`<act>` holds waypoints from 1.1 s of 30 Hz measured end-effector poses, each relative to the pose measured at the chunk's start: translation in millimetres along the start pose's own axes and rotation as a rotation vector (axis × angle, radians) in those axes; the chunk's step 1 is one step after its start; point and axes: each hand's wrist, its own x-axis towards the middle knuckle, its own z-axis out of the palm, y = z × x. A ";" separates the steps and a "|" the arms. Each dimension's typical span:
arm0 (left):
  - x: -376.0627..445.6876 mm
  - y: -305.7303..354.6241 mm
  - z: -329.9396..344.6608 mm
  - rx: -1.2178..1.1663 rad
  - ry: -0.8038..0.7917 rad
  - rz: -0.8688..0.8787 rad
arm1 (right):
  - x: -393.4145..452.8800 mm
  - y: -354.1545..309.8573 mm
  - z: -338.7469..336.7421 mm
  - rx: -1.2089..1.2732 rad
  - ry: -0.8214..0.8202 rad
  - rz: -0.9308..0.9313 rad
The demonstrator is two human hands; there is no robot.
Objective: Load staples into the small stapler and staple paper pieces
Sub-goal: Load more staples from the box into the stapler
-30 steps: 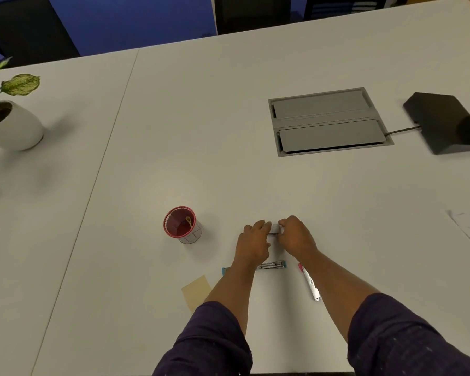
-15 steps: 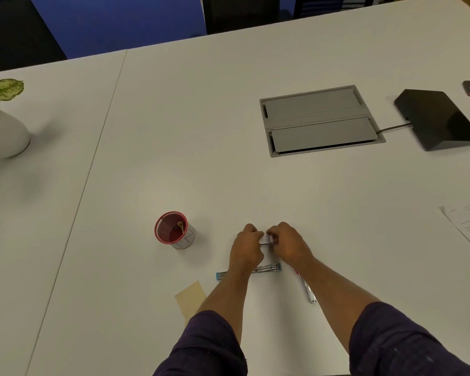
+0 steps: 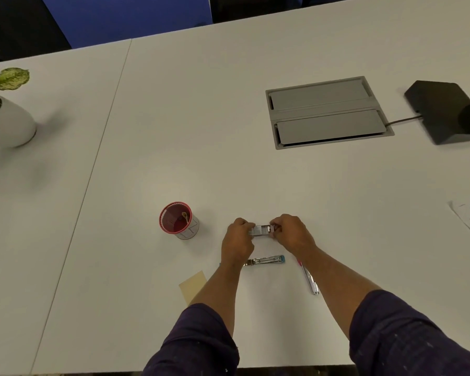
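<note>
— Hands?
— Left hand [image 3: 238, 241] and right hand [image 3: 291, 233] both pinch a staple box [image 3: 261, 230], one at each end.
— Stapler?
— Stapler [image 3: 265, 260] lies just nearside of the box, on the table [image 3: 228, 131].

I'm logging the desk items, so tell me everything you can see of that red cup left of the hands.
The red cup stands upright on the white table, open mouth up. Its rim and inside look red, its outer wall pale with faint line markings. Something small and tan lies inside; what it is cannot be told. Neither hand touches it.
</note>
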 end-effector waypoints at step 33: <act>-0.4 -2.7 0.6 0.023 0.000 -0.004 | -5.8 4.8 -7.3 0.263 0.211 0.082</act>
